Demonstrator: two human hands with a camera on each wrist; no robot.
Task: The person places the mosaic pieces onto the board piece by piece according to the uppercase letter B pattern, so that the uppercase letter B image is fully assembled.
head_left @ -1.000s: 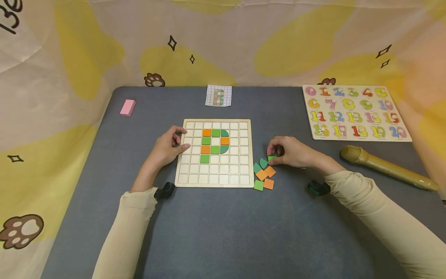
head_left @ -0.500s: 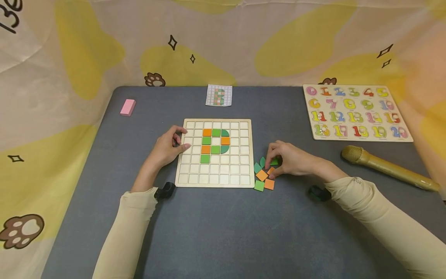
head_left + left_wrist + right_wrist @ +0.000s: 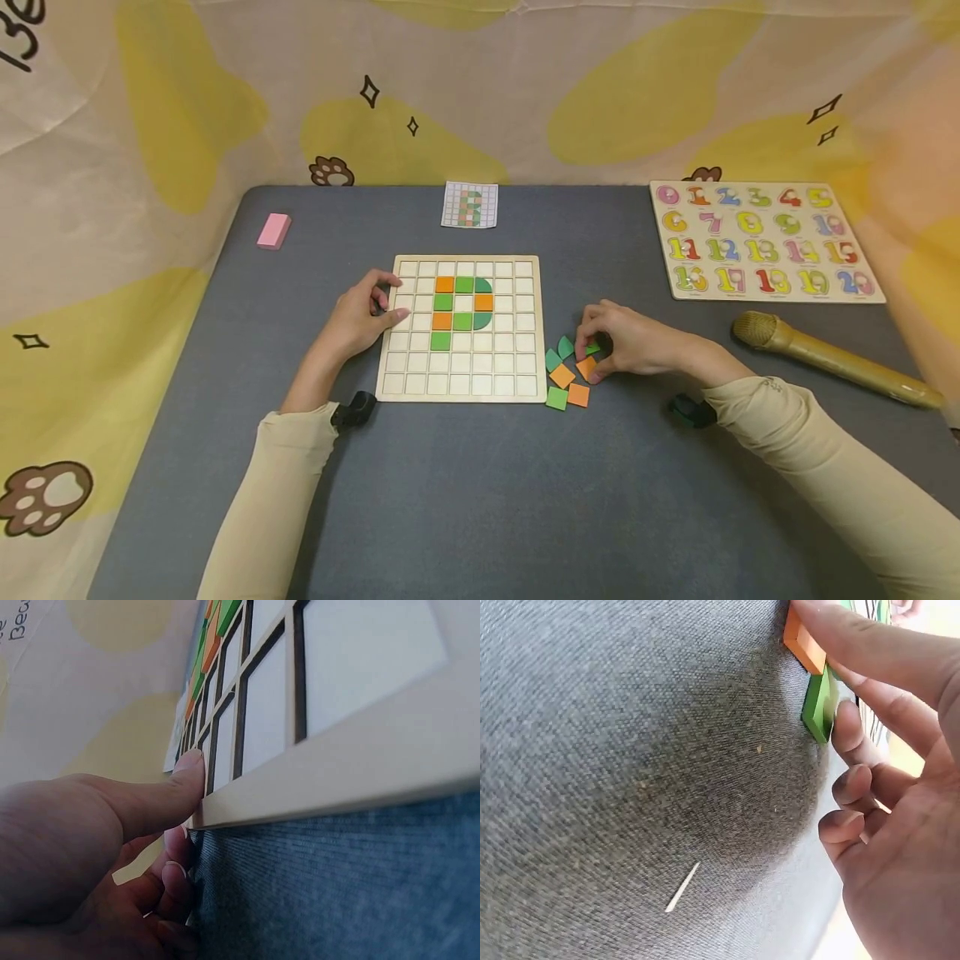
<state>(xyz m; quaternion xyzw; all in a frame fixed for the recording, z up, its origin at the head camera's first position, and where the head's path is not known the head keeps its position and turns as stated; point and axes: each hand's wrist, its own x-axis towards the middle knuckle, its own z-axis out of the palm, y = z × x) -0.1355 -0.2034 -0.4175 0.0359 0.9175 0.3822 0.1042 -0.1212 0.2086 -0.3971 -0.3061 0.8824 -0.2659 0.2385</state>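
Left hand grips pale wooden grid board at its left edge. Right hand pinches orange square tile, flat green tile just beside it.

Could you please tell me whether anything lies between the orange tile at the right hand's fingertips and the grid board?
Yes, another orange tile and two dark-green pieces lie between that orange tile and the grid board; nothing visible stands above them.

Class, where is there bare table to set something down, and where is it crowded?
Bare tabletop: near side of the grid board, between the sleeves; also between printed card and number board. Crowded: loose tiles by the right hand, beside the grid board.
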